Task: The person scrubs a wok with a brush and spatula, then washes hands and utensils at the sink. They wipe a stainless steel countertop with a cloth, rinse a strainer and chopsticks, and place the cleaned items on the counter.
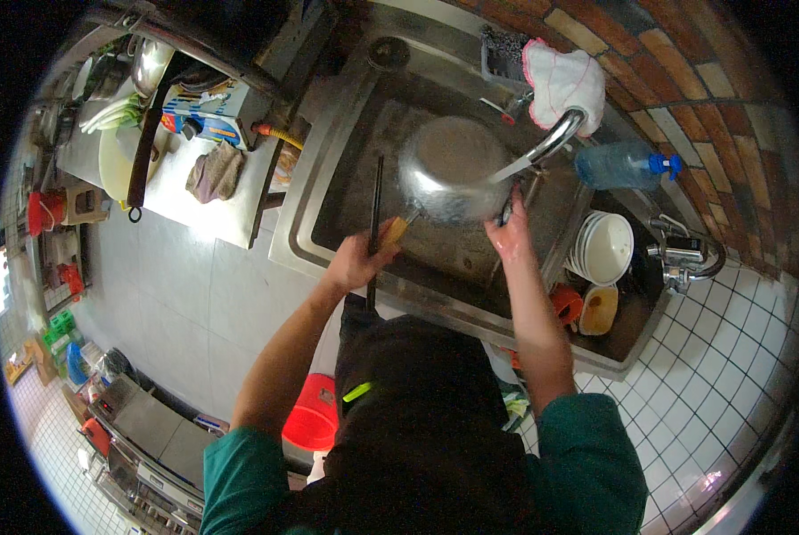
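A metal pot is held upside down over the stainless-steel sink, its outline blurred. My left hand is closed around its yellowish, wood-coloured handle. A long dark rod passes through or behind that same hand; which one is unclear. My right hand grips the pot's near right edge, with a small dark piece by the fingers that I cannot identify. Above the pot's right side, the chrome tap spout sends water onto its base.
A white cloth hangs behind the spout. Right of the basin are a blue plastic bottle, stacked white bowls and a second tap. At left, a worktop bears a rag. A red bucket stands low by my left side.
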{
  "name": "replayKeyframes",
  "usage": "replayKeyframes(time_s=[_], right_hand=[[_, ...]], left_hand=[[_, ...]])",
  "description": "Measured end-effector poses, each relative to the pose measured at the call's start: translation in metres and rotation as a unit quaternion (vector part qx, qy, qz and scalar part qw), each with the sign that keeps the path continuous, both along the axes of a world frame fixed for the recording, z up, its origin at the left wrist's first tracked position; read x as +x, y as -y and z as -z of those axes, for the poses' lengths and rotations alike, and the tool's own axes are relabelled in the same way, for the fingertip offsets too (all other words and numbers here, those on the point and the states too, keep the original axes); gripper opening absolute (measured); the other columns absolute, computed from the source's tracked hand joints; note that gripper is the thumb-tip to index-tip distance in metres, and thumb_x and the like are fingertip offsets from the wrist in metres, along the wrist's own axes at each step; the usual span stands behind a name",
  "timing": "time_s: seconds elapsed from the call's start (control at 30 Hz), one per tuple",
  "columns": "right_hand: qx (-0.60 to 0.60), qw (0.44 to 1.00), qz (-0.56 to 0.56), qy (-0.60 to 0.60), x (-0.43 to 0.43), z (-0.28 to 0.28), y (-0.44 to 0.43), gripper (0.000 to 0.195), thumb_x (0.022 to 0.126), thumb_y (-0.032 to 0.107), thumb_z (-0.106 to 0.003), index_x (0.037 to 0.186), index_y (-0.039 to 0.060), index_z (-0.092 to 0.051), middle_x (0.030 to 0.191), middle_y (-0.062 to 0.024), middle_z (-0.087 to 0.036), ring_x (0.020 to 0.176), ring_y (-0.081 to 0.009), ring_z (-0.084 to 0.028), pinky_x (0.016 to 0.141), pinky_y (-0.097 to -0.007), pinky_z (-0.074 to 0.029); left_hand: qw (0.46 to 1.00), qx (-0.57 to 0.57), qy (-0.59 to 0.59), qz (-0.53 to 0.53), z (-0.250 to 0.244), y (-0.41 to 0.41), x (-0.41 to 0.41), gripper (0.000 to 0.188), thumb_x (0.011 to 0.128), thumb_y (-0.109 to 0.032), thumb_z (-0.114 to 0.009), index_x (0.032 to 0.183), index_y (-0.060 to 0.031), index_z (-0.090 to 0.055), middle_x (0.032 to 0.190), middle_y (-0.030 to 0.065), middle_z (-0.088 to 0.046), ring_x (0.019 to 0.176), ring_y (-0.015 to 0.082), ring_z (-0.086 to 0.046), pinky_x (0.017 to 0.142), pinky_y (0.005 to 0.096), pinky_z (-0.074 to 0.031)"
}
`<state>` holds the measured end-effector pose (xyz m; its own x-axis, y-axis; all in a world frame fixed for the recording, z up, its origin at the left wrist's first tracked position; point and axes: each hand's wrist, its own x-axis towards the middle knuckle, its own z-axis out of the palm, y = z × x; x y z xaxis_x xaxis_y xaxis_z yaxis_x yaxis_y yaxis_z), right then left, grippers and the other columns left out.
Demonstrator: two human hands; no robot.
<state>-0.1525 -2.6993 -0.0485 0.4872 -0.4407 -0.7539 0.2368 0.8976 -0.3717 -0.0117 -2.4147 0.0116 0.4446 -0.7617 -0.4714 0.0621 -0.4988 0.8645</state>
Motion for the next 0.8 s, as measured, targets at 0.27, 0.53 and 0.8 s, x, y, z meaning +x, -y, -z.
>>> replayKeyframes(time_s=[0.27, 0.53, 0.8], right_hand=[[-0.074, 0.995, 0.057, 0.044, -0.075, -0.092, -0.006, 0.028, 0.092, 0.033, -0.063, 0.114, 0.0156, -0.060, 0.116, 0.0001, -0.063, 0.108, -0.0194, -0.057, 0.091, -0.0382, -0.047], [-0.171, 0.972, 0.155, 0.052, -0.076, -0.133, -0.020, 0.032, 0.094, 0.026, -0.062, 0.121, 0.0100, -0.058, 0.118, -0.0026, -0.062, 0.113, -0.0191, -0.056, 0.097, -0.0397, -0.048], [-0.171, 0.958, 0.199, 0.113, -0.081, -0.123, -0.010, 0.036, 0.094, 0.024, -0.062, 0.124, 0.0058, -0.055, 0.119, -0.0065, -0.062, 0.110, -0.0225, -0.059, 0.096, -0.0371, -0.051]], left_hand=[[0.953, -0.040, 0.286, 0.093, 0.017, 0.071, 0.019, 0.043, 0.092, -0.046, -0.058, 0.113, -0.0093, -0.066, 0.086, 0.0182, -0.067, 0.079, 0.0373, -0.065, 0.068, 0.0458, -0.051], [0.928, 0.099, 0.356, 0.040, 0.029, 0.201, -0.020, 0.036, 0.086, -0.040, -0.055, 0.084, -0.0075, -0.071, 0.079, 0.0206, -0.067, 0.077, 0.0367, -0.066, 0.083, 0.0460, -0.047], [0.941, 0.113, 0.315, 0.049, 0.019, 0.217, -0.007, 0.039, 0.088, -0.043, -0.052, 0.087, -0.0095, -0.072, 0.080, 0.0170, -0.068, 0.081, 0.0367, -0.064, 0.093, 0.0476, -0.039]])
